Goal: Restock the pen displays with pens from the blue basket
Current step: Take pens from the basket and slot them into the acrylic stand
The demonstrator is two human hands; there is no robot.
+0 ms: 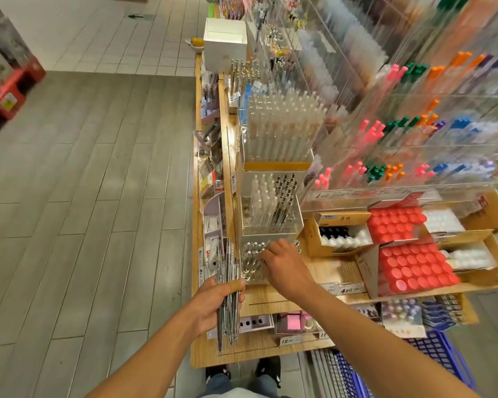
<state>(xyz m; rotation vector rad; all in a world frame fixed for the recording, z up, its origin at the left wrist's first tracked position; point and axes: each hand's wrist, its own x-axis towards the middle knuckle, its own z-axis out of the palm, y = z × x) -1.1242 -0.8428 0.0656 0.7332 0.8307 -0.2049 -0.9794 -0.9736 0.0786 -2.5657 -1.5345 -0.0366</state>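
Clear pen bundle [227,291] beside nearest display [252,264]

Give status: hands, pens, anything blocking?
Left hand grips pen bundle. Right hand over nearest clear display, fingers hidden. Blue basket at lower right. Nothing blocking.

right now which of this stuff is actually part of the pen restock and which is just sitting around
Part of the job:
- bundle of pens gripped in the left hand
- nearest clear pen holder, right hand reaching into it
- blue basket on the floor at right

Just sitting there:
- red-capped bottles in cardboard boxes
- white box farther along the shelf
- pink sticky notes on the lower shelf
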